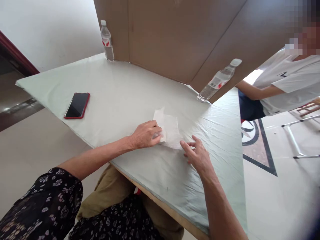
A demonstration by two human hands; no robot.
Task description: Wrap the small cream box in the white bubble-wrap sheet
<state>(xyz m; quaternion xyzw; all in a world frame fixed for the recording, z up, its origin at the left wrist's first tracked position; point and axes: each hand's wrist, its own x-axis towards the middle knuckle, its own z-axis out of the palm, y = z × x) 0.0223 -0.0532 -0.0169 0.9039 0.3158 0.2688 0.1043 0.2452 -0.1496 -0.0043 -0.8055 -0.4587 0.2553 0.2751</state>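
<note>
At the left of the frame, a phone (pixel 77 105) with a red edge lies flat, dark screen up, on the pale green tablecloth (pixel 120 90). Toward the upper left, a clear bottle (pixel 107 43) with a white cap and a red-and-white label stands at the foot of the brown cardboard panel (pixel 160 36), which fills the top centre. In the middle of the frame, my left hand (pixel 148 134) is curled, its fingers and thumb closed on the crumpled left part of a thin white sheet (pixel 172 128). The sheet lies on the cloth at the centre, spreading out to the right of my grip. Just right of it, my right hand (pixel 196 151) is loosely spread, thumb by the sheet's lower right corner; I cannot tell whether it touches. Right of centre, a second bottle (pixel 217 81) appears slanted beside the panel. At the upper right sits a person in a white shirt (pixel 297 80).
</note>
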